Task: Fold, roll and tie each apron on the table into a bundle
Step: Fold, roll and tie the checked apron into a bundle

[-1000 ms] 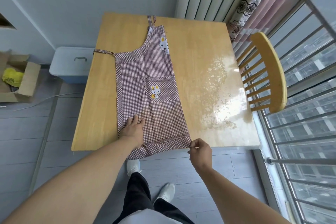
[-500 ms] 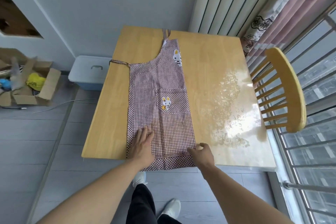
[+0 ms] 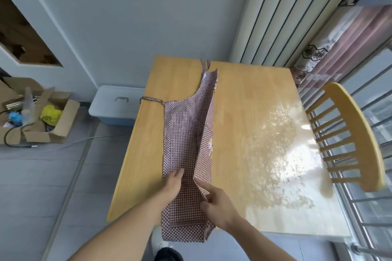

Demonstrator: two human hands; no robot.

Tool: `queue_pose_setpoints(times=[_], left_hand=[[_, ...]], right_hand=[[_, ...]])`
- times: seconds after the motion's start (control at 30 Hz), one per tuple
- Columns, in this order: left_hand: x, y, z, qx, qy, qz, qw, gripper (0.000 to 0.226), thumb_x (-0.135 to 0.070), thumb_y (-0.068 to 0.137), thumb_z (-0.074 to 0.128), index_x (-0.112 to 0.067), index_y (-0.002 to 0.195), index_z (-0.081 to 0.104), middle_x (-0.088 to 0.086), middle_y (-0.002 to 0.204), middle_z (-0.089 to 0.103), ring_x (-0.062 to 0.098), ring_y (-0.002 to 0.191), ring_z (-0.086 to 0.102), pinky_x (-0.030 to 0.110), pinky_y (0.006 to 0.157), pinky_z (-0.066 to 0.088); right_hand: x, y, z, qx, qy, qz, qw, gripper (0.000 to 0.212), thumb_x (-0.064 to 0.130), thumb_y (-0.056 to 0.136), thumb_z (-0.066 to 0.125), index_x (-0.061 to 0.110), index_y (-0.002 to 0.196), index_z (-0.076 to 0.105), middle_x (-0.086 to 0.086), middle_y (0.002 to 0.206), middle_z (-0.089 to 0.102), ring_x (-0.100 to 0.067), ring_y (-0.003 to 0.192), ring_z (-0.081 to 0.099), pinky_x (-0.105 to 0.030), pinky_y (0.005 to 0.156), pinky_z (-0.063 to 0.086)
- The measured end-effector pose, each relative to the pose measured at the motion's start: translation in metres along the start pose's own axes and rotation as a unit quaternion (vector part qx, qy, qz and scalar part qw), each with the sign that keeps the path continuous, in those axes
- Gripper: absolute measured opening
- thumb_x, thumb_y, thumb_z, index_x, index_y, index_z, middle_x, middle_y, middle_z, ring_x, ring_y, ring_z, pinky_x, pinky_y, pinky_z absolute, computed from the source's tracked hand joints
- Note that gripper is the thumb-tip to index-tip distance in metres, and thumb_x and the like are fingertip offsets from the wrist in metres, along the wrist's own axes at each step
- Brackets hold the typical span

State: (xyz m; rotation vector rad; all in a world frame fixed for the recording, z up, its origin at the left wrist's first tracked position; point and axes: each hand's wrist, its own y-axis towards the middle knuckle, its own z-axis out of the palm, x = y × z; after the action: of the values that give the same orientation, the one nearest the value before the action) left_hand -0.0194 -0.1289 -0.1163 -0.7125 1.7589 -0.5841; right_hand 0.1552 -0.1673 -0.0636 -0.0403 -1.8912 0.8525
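A brown-and-white checked cotton apron (image 3: 182, 133) is lying lengthwise along the middle of the light wooden desk (image 3: 254, 133), its bib pointing toward the far edge and its hem hanging slightly over the near edge. The apron's right long side is standing up off the desk in a raised flap, tilting over toward the left, so that the printed front with a small cartoon patch is facing right.

The left hand (image 3: 172, 184) is lying flat on the lower part of the apron, fingers straight and close together, pressing the cloth to the desk. The right hand (image 3: 218, 203) is sitting just beside it on the right, thumb and fingers pinching the lower end of the raised flap, with the index finger stretching out along the fold.

A thin checked waist strap (image 3: 151, 99) is trailing off the apron's left corner toward the desk's left edge, and the neck strap (image 3: 205, 63) is reaching to the far edge.

A wooden spindle-back chair (image 3: 352, 135) is standing at the desk's right side, near the barred window. On the grey floor to the left, a pale blue lidded plastic box (image 3: 116, 104) is sitting against the wall, and an open cardboard box (image 3: 34, 116) of oddments is lying farther left.
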Motion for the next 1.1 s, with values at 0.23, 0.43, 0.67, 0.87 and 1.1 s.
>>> queue_pose_setpoints(times=[0.23,0.43,0.67,0.87,1.1], left_hand=[[0.000,0.036,-0.044,0.136,-0.153,-0.136,0.969,0.108,-0.097,0.061,0.053,-0.025,0.142,0.053,0.003,0.139,0.062,0.028,0.122,0.058,0.045,0.104,0.044],[0.006,0.053,-0.044,0.095,-0.119,-0.076,0.985,0.042,-0.033,0.086,0.077,-0.014,0.120,0.061,0.002,0.119,0.069,0.020,0.108,0.063,0.033,0.088,0.053],[-0.001,0.062,-0.061,0.072,-0.081,-0.049,0.993,0.061,-0.016,0.070,0.091,-0.015,0.123,0.058,0.001,0.124,0.067,0.018,0.102,0.065,0.033,0.087,0.054],[-0.049,0.100,-0.095,0.120,-0.256,-0.085,0.955,0.097,-0.034,0.063,0.092,-0.012,0.146,0.046,0.012,0.131,0.063,0.028,0.114,0.062,0.045,0.099,0.049],[-0.116,0.151,-0.107,0.129,-0.279,-0.071,0.949,0.092,-0.050,0.059,0.086,-0.015,0.138,0.055,0.004,0.138,0.061,0.026,0.115,0.059,0.045,0.104,0.044]], right_hand=[[0.009,0.024,0.066,0.077,-0.322,0.027,0.943,0.087,0.027,0.079,0.056,0.053,0.154,0.020,-0.006,0.136,0.065,-0.027,0.125,0.061,-0.033,0.106,0.048],[0.006,0.039,0.087,0.091,-0.276,0.109,0.951,0.079,0.094,0.068,0.048,0.059,0.139,0.044,0.002,0.136,0.065,-0.020,0.125,0.061,-0.035,0.105,0.048],[0.010,0.051,0.051,-0.180,-0.269,0.169,0.931,0.068,0.055,0.086,0.068,0.035,0.143,0.037,0.010,0.135,0.054,-0.014,0.122,0.054,-0.034,0.088,0.052],[0.018,0.074,0.037,-0.157,-0.261,0.216,0.928,0.065,0.044,0.081,0.075,0.033,0.138,0.044,0.007,0.132,0.054,-0.015,0.115,0.058,-0.038,0.091,0.056],[0.061,0.131,0.010,-0.180,-0.278,0.062,0.942,0.056,0.044,0.097,0.058,0.031,0.150,0.043,0.008,0.152,0.046,-0.016,0.137,0.044,-0.036,0.113,0.042]])
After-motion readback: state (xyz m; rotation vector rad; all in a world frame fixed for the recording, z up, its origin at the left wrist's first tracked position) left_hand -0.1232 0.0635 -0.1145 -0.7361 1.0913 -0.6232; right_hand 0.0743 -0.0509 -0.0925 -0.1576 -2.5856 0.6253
